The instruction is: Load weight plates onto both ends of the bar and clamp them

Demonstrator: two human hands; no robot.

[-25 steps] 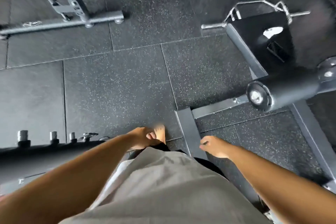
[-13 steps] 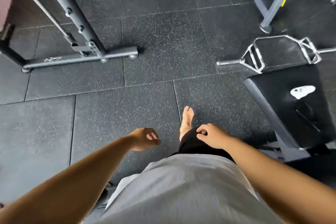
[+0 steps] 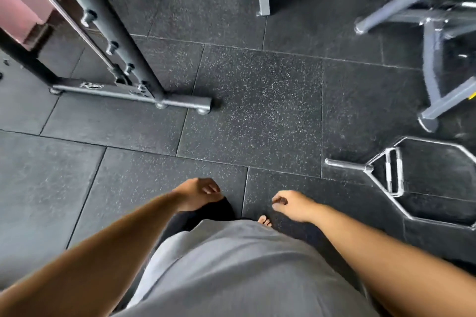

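My left hand (image 3: pixel 198 194) and right hand (image 3: pixel 293 204): empty, loosely curled.
Both low centre; chrome bar (image 3: pixel 396 175) on floor (image 3: pixel 257 110) at right edge.

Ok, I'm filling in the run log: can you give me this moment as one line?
left hand: empty | right hand: empty | trap bar: on floor at right, visible sleeve bare

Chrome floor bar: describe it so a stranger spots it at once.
On the black speckled rubber floor, look right, beside the grey steel machine frame. The chrome hexagonal-frame bar lies flat there, bare sleeve pointing left. Only it is a shiny hexagon lying loose.
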